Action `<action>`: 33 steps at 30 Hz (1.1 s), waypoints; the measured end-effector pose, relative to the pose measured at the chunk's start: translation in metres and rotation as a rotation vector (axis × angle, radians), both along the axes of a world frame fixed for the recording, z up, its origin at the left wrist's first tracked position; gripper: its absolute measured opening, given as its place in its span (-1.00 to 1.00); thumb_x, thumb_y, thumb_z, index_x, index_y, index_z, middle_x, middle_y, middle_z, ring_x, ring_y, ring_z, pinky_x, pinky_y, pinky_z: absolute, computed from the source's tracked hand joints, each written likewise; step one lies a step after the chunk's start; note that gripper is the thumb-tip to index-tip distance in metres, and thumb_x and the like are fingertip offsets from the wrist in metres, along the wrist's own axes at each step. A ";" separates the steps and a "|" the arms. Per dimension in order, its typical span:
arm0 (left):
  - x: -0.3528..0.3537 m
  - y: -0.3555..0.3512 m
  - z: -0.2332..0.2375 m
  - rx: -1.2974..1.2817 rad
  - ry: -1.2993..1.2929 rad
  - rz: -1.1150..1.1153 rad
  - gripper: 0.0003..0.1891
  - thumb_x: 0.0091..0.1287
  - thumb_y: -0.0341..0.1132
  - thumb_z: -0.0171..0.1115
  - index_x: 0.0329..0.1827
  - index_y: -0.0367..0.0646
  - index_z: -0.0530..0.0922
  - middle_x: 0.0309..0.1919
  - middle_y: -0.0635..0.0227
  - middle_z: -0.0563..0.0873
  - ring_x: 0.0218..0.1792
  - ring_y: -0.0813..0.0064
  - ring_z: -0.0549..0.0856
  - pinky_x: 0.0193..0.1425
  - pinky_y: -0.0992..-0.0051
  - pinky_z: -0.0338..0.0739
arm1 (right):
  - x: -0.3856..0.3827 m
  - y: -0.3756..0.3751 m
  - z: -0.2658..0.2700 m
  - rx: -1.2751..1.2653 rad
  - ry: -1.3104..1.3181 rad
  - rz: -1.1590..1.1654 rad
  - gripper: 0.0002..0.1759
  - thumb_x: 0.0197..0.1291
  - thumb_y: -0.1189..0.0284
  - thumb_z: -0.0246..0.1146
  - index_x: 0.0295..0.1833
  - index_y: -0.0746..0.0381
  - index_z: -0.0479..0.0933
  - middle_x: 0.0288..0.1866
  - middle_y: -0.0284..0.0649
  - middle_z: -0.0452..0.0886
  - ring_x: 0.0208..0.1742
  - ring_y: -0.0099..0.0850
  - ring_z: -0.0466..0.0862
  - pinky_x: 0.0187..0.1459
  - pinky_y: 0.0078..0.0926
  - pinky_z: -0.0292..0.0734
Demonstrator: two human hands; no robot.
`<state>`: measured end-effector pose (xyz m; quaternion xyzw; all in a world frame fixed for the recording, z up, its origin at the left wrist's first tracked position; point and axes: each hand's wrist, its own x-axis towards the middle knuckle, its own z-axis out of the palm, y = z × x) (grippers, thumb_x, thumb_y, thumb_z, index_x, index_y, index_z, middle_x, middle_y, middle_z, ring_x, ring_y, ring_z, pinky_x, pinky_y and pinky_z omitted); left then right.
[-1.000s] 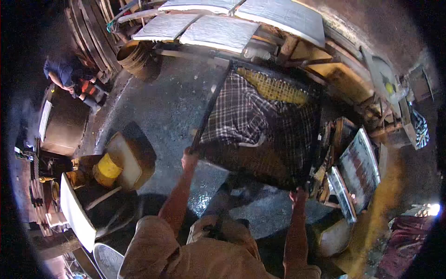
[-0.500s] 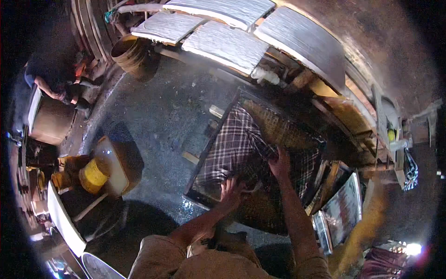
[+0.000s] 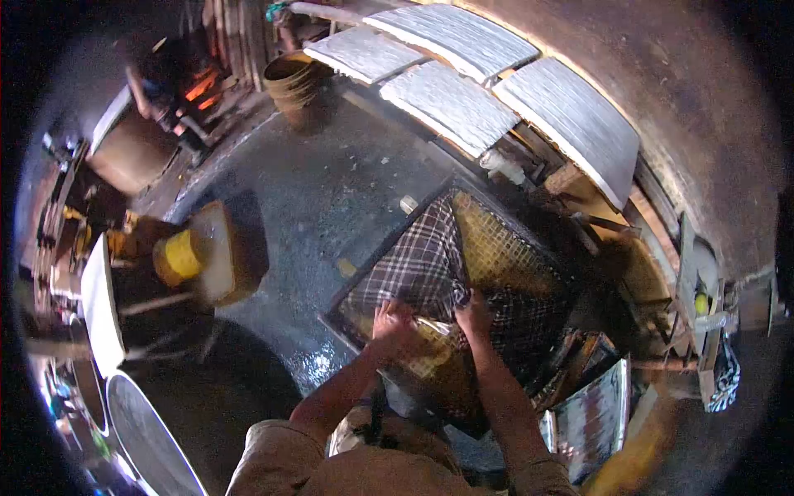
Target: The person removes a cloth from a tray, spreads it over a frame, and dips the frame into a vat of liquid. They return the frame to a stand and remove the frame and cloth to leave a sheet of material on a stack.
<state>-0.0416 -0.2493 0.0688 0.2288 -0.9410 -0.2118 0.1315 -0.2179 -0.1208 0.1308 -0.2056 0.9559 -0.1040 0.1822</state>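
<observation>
A dark plaid cloth (image 3: 413, 260) lies partly over a square, dark-edged frame with a yellowish gridded surface (image 3: 509, 256). The cloth is folded inward, baring the grid on the far side and near my body. My left hand (image 3: 393, 326) has its fingers closed on the cloth's near edge, slightly blurred. My right hand (image 3: 473, 317) pinches a gathered part of the cloth near the middle of the frame. A pale, shiny strip shows between the two hands; what it is I cannot make out.
Several white sheet-like panels (image 3: 451, 103) lie on a rack at the far side. A bucket (image 3: 291, 87) stands on the wet floor. At left are a yellow container (image 3: 179, 257) and a round-rimmed vessel (image 3: 153, 430). Framed boards (image 3: 589, 409) lean at right. Another person (image 3: 157, 95) works at far left.
The near part of the cloth has been drawn inward, uncovering more of the grid in front of me. Both hands have moved slightly, and the head view has shifted.
</observation>
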 end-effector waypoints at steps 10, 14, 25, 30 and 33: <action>0.022 0.057 0.062 0.383 0.068 0.134 -0.69 -0.01 -0.26 0.13 -0.17 -0.11 0.42 -0.19 0.15 0.39 -0.11 0.13 0.39 -0.13 0.16 0.31 | -0.018 0.034 0.041 0.005 -0.134 -0.018 -0.30 -0.05 0.03 0.17 0.17 0.20 0.26 -0.10 -0.09 0.48 0.07 -0.10 0.38 0.06 -0.08 0.26; 0.014 0.026 0.072 0.004 -0.052 0.149 -0.49 -0.03 -0.12 0.16 0.04 0.00 0.33 -0.08 0.13 0.32 -0.07 0.11 0.33 -0.10 0.11 0.24 | -0.028 -0.027 0.032 0.183 0.101 0.061 -0.10 -0.03 -0.07 0.13 0.27 0.33 0.05 0.17 0.06 0.24 0.16 0.00 0.27 0.14 0.04 0.14; 0.002 -0.123 0.082 1.253 0.292 -0.028 -0.74 0.24 -0.30 -0.07 -0.05 -0.19 0.41 -0.36 0.30 0.55 -0.35 0.49 0.53 -0.42 0.47 0.42 | -0.046 -0.222 0.029 -0.569 -0.597 -0.289 -0.73 -0.05 0.52 0.11 -0.18 0.25 0.27 -0.24 -0.17 0.33 -0.24 -0.34 0.40 -0.19 -0.41 0.40; 0.069 -0.237 0.082 1.194 0.773 0.697 -0.95 0.19 -0.40 0.06 -0.37 -0.17 0.44 -0.51 0.50 0.48 -0.42 0.65 0.42 -0.33 0.60 0.36 | -0.049 -0.299 0.156 -1.097 -0.836 -0.034 -0.72 -0.03 0.42 0.22 -0.17 0.29 0.43 -0.40 -0.23 0.54 -0.42 -0.47 0.58 -0.41 -0.58 0.55; 0.079 -0.239 0.029 1.162 0.865 0.711 -0.94 0.15 -0.41 0.11 -0.38 -0.18 0.43 -0.49 0.50 0.48 -0.42 0.65 0.42 -0.35 0.61 0.36 | -0.092 -0.247 0.080 -0.852 -0.205 0.272 -0.69 0.05 0.25 0.21 -0.16 0.22 0.46 -0.39 -0.29 0.55 -0.41 -0.57 0.54 -0.43 -0.62 0.51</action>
